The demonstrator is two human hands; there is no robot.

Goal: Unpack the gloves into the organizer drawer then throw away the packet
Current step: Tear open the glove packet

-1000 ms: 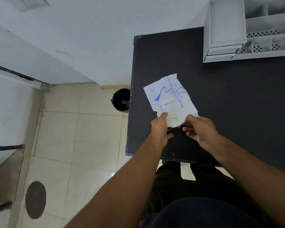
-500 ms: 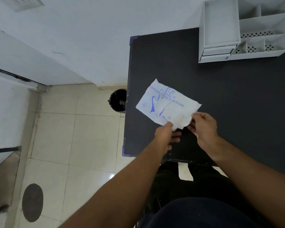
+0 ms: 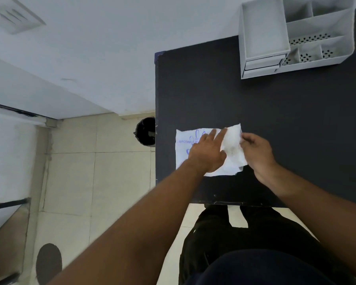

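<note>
Now the packet (image 3: 230,153) is laid near the table's (image 3: 275,120) left edge, pressed by the open left hand (image 3: 207,154); its right end is pinched by the right hand (image 3: 257,151).

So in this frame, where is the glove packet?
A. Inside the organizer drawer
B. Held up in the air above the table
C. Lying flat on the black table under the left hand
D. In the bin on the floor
C: the packet lies flat on the black table, the left hand pressing on it and the right hand pinching its right end.

Table (image 3: 275,120) bare between packet (image 3: 232,153) and organizer (image 3: 292,36); bin (image 3: 146,131) off left edge.
</note>
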